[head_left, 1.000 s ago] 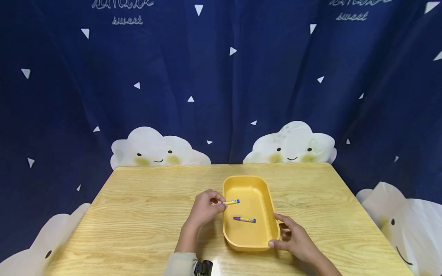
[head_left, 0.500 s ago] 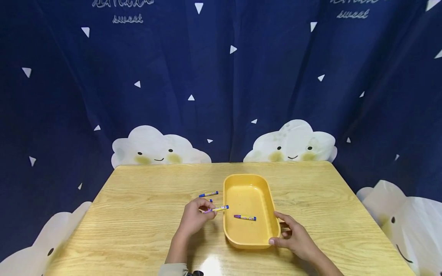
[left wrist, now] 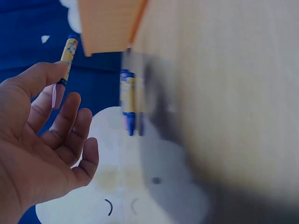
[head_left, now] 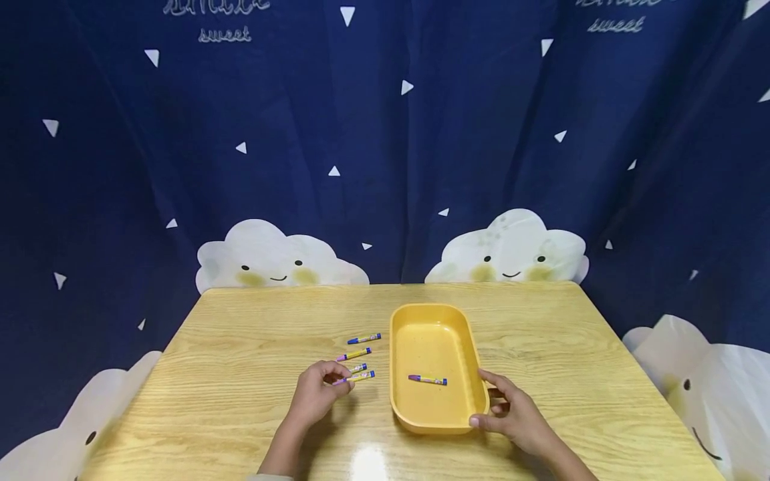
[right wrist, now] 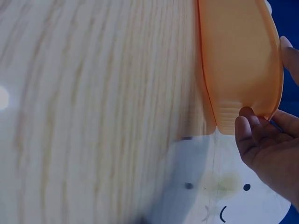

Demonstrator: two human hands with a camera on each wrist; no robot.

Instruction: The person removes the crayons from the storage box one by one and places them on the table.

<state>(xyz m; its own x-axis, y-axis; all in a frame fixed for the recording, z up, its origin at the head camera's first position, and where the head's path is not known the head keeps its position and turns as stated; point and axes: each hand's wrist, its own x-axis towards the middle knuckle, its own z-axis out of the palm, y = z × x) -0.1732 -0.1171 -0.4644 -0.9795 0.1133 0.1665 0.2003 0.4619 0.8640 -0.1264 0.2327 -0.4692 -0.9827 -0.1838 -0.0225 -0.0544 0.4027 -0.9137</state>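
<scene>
Between thumb and index finger my left hand (head_left: 315,393) pinches a pink-tipped crayon (left wrist: 69,50) with a yellow wrapper and blue end. It is held above the table, left of the yellow tray (head_left: 433,411). Close behind it lie a blue crayon (head_left: 364,339), a pink-purple crayon (head_left: 354,354) and another crayon (head_left: 359,368) partly covered by the hand. Inside the tray rests a purple crayon (head_left: 428,379). My right hand (head_left: 519,415) grips the tray's near right side, thumb on the rim and fingers curled against the outer wall.
The light wooden table (head_left: 252,347) carries everything. Behind it hangs a dark blue curtain (head_left: 385,147) with white triangles and smiling clouds, meeting the table's far edge.
My left hand has moved left and toward me, taking the pinched crayon from over the tray to above the table. Crayons hidden behind it now show. The right hand and tray stay put.
</scene>
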